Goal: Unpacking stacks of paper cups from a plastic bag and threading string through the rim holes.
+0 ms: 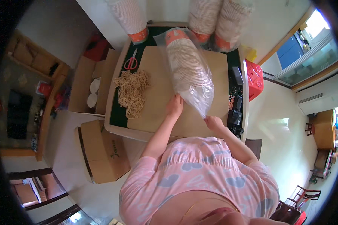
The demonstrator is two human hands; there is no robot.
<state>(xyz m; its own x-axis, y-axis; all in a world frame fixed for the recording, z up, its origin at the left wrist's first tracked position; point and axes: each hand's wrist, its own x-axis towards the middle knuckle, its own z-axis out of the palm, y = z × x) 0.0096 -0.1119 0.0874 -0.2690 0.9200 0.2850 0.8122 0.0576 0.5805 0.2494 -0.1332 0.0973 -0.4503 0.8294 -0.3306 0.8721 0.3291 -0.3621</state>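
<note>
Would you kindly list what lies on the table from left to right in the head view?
Red-handled scissors → pile of tan string → left hand → bagged stack of paper cups → right hand → black devices at the table's right edge.

I see both hands at the cup sleeve: left hand touching (flat), right hand pinching its tail.

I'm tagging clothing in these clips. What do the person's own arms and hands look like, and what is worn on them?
Both forearms are bare, with no gloves, watch or rings visible on the left hand or right hand. Short sleeves end near the elbows; they belong to a pink top printed with pale blue-grey hearts.
</note>
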